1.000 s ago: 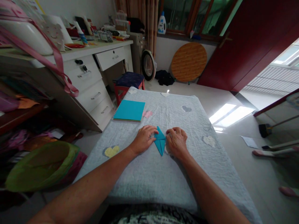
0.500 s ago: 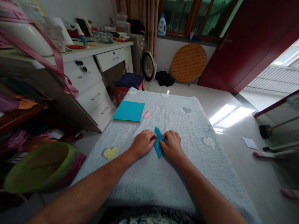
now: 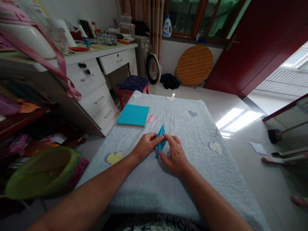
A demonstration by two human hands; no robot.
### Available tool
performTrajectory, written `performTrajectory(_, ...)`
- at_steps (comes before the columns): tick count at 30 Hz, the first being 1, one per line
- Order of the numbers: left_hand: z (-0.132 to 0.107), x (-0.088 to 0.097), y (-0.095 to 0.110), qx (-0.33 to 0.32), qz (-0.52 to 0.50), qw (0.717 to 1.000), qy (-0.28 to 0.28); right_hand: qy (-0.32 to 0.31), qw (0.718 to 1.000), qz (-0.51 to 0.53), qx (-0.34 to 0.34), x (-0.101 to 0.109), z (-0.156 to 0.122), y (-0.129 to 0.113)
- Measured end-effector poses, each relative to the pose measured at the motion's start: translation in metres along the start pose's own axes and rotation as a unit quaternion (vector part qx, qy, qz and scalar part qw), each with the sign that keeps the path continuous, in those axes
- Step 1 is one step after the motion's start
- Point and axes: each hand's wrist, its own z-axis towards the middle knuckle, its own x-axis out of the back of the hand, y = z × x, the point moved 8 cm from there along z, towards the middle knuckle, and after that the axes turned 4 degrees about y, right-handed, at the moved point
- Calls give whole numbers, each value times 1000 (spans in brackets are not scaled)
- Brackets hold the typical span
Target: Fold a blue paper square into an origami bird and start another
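Observation:
A folded piece of blue paper (image 3: 160, 147), long and pointed, is held just above the cloth-covered table (image 3: 185, 128). My left hand (image 3: 147, 144) pinches it from the left, thumb across its middle. On the other side, my right hand (image 3: 176, 154) has its index finger near the upper part and its thumb at the lower end, with the paper between them. The fingers cover part of the folds. Farther back on the left lies a stack of square blue paper (image 3: 133, 115).
A white desk with drawers (image 3: 96, 96) stands to the left, with a stool (image 3: 133, 84) beside it. At lower left is a green-lined basket (image 3: 43, 173). A washing machine (image 3: 152, 68) with its door open and a round wooden board (image 3: 195, 65) are at the back.
The folded paper has been turned and tilted up, now showing a narrower side. My left thumb has moved across it, and my right thumb and index finger have spread farther apart.

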Motion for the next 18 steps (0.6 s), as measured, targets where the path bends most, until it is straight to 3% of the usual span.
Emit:
performTrajectory(3,5,2,-9,31,-61,998,15,-18,1000,6,14,1,1,-5)
performTrajectory(10,6,2,-19,80,-171,982,22,20,999,-48,0,12,3,8)
performTrajectory(15,-1,-10,-20,78,-111,991,-22,-20,998,-65,3,6,3,13)
performTrajectory(18,-2,-10,-16,21,48,998,-44,-42,996,-77,3,4,4,18)
